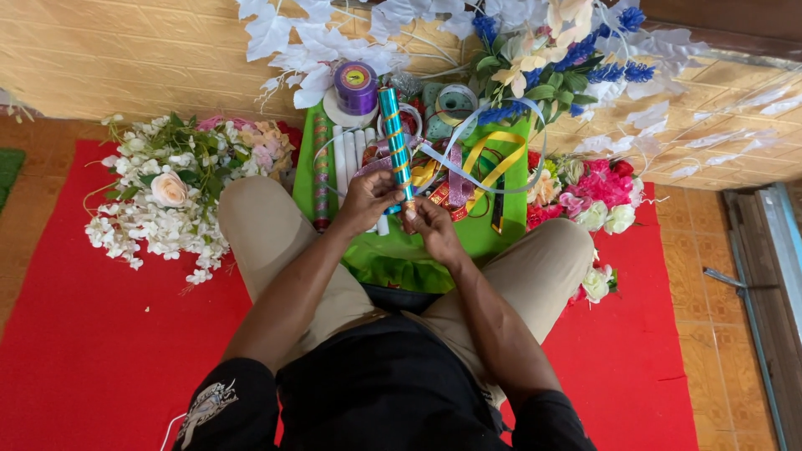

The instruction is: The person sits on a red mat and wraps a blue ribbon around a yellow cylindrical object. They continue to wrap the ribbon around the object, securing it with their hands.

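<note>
So I've got this shiny teal stick (pixel 393 138) wrapped with gold ribbon, standing nearly upright over the green tray (pixel 501 230) in front of my knees. My left hand (pixel 368 203) is clenched around its lower end, and my right hand (pixel 428 224) pinches the very bottom. It seems light and stiff, but that foil looks slippery, so low down is the spot to grip.

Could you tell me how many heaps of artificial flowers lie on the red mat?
2: the white artificial flower heap at left, the pink-and-white artificial flower heap at right; more may be hidden.
</note>
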